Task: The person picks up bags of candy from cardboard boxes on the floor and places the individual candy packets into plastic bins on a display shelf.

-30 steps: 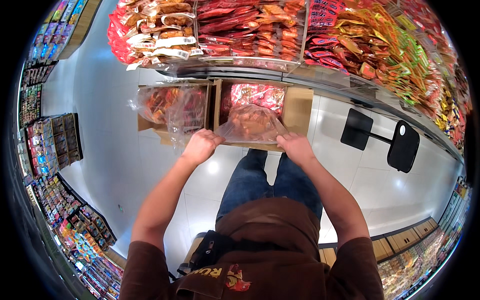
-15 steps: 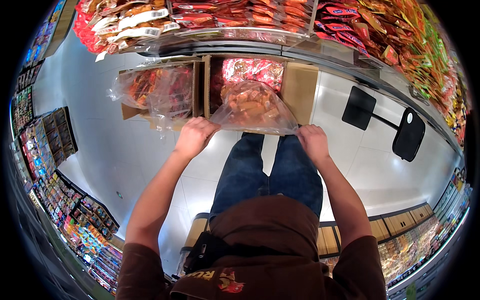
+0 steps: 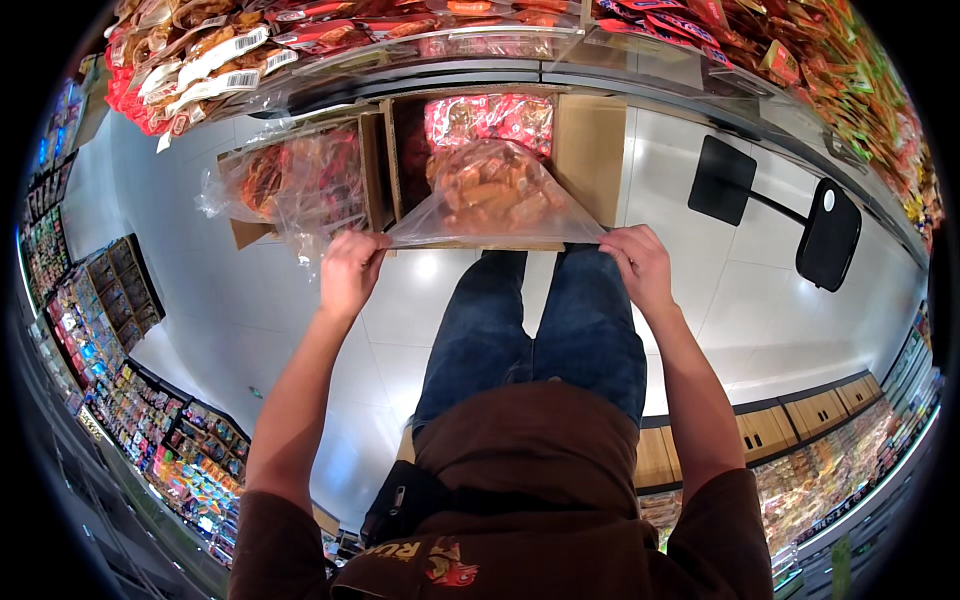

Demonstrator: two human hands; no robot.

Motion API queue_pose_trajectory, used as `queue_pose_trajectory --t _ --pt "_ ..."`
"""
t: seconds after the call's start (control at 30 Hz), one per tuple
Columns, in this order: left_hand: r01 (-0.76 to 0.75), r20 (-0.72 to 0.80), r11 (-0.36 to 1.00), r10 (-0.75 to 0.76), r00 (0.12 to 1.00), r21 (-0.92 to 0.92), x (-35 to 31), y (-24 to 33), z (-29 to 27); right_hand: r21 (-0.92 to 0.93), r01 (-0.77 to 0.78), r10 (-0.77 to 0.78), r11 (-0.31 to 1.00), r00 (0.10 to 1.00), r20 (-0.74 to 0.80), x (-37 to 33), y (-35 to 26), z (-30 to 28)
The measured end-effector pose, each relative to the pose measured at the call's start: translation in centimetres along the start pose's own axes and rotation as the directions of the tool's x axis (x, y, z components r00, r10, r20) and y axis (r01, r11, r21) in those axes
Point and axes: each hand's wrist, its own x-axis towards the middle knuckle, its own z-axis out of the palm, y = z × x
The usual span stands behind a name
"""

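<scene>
- The left hand [image 3: 348, 272] has its grip closed on the left corner of a clear plastic bag [image 3: 497, 195], pinching the film between thumb and fingers.
- The right hand [image 3: 643, 266] has its grip closed on the opposite corner of the bag in a similar pinch.
- Between the two hands the edge of the bag is stretched nearly straight, along the near side of an open cardboard box [image 3: 588, 140].
- The bag lies in the near part of this box and widens toward the person; orange-brown pieces [image 3: 490, 190] show through the film in a heap.
- Just beyond the heap, red and white packets [image 3: 490, 118] lie in the same box.
- The right flap [image 3: 600, 175] of the box is folded outward.
- A second box [image 3: 374, 160] stands just beside it on the left, with crumpled clear plastic [image 3: 310, 205] over reddish packets, some of the plastic hanging near the left hand.
- Beyond both boxes, a display shelf [image 3: 640, 60] is crowded with red and orange packages, some with white labels at the left.
- On the pale floor [image 3: 690, 330] to the right stands a black object with two flat panels [image 3: 722, 178] joined by a rod.
</scene>
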Motion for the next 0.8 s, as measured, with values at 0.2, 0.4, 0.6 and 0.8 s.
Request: queue_pose_trajectory --t 0.2,0.4,0.6,0.8 --pt "-0.176 0.023 0.984 0.176 0.984 -0.007 0.8 0.8 -0.7 -0.028 0.021 -0.022 0.999 0.999 -0.025 0.2 0.2 -0.5" --pt "-0.203 0.097 0.979 0.204 0.974 -0.02 -1.1 0.7 -0.6 -0.108 0.174 -0.158 0.979 0.977 0.143 -0.3 0.2 -1.6" --pt "-0.176 0.095 0.984 0.177 0.98 -0.024 -1.7 0.9 -0.2 -0.109 0.197 -0.172 0.974 0.964 0.205 -0.7 -0.1 -1.4" --pt "-0.16 0.092 0.987 0.161 0.983 -0.012 -1.6 0.8 -0.3 -0.123 0.193 -0.159 0.973 0.957 0.244 -0.4 0.1 -1.4"
